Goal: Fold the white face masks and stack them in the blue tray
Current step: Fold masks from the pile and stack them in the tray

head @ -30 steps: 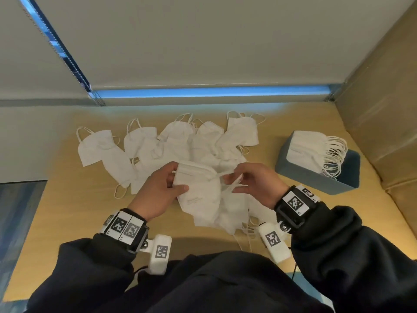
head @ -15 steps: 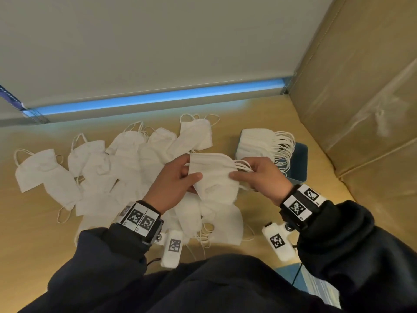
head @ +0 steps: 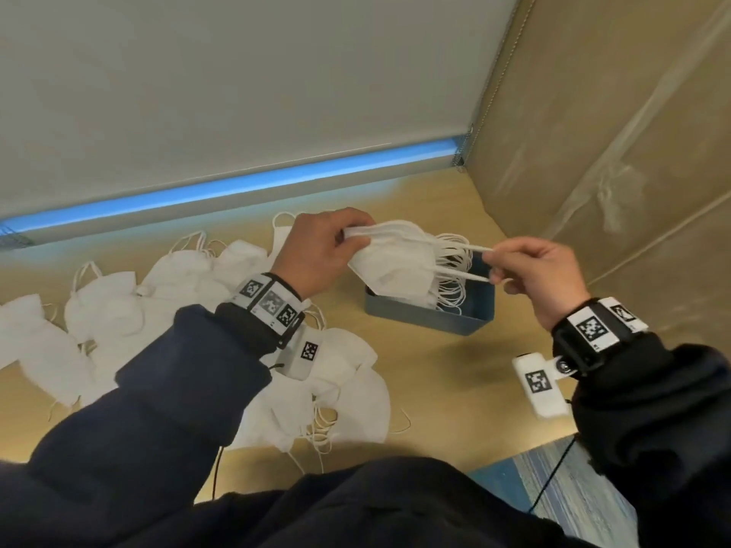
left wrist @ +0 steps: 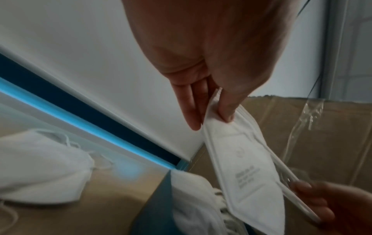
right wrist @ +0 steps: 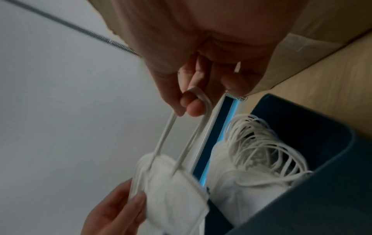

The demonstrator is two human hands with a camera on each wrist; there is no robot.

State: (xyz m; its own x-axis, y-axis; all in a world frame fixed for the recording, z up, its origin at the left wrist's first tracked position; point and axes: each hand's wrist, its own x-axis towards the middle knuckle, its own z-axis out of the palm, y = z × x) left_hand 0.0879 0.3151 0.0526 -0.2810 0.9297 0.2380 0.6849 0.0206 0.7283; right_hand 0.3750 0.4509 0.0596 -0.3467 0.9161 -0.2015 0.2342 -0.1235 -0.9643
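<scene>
A folded white face mask [head: 391, 259] hangs in the air just above the blue tray [head: 427, 316]. My left hand [head: 324, 251] pinches the mask's folded left edge between thumb and fingers [left wrist: 225, 109]. My right hand [head: 534, 270] pinches the mask's ear loops [head: 463, 261] and holds them stretched taut to the right; the right wrist view shows the ear loops [right wrist: 197, 101] wrapped round my fingertips. Inside the blue tray [right wrist: 314, 159] stands a stack of folded masks [right wrist: 247, 190] with their loops fanned out.
Several unfolded white masks [head: 166, 294] lie spread over the wooden table [head: 435, 389] to the left and under my left forearm. A cardboard wall [head: 617, 152] rises close on the right, just behind the tray. A white roller blind with a blue strip [head: 237, 183] closes the back.
Both hands carried the folded mask up and rightward from above the mask pile to over the blue tray. The right hand pulled the ear loops out taut, away from the mask.
</scene>
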